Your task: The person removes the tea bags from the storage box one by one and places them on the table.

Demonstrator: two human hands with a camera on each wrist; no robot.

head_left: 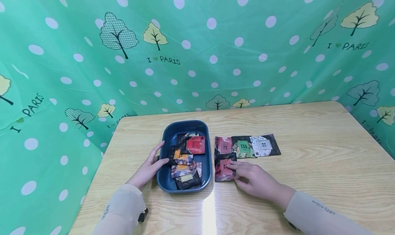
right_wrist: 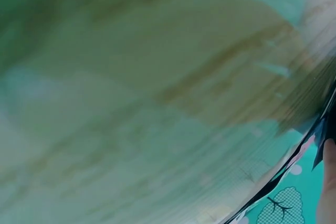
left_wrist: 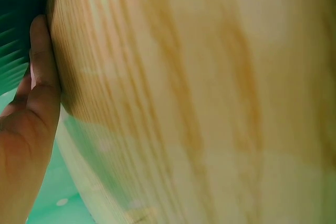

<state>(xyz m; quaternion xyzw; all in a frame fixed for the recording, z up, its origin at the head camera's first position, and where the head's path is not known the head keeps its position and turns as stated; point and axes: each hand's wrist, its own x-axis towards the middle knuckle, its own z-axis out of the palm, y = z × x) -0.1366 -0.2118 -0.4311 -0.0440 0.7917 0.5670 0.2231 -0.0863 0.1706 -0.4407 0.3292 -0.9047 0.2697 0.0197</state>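
Observation:
My left hand [head_left: 148, 168] rests at the left side of a dark blue bin [head_left: 210, 169], thumb over the rim and fingers fairly straight along the outer wall. Several printed packets lie jumbled inside, including a red-and-black packet [head_left: 194, 145]. To the bin's right, my right hand [head_left: 257, 181] pinches a dark red packet [head_left: 219, 176] by its right side. That packet's top edge meets a pinkish-red packet [head_left: 219, 144]. Beside this one, a green-labelled packet [head_left: 243, 147] and a white-and-black packet [head_left: 263, 146] continue the row. In the right wrist view a dark packet corner [right_wrist: 319, 156] shows by a fingertip.
A light wooden table [head_left: 314, 159] carries everything. Behind and at the sides hangs a green dotted curtain [head_left: 197, 49] printed with trees. The table's right side extends well past the row of packets.

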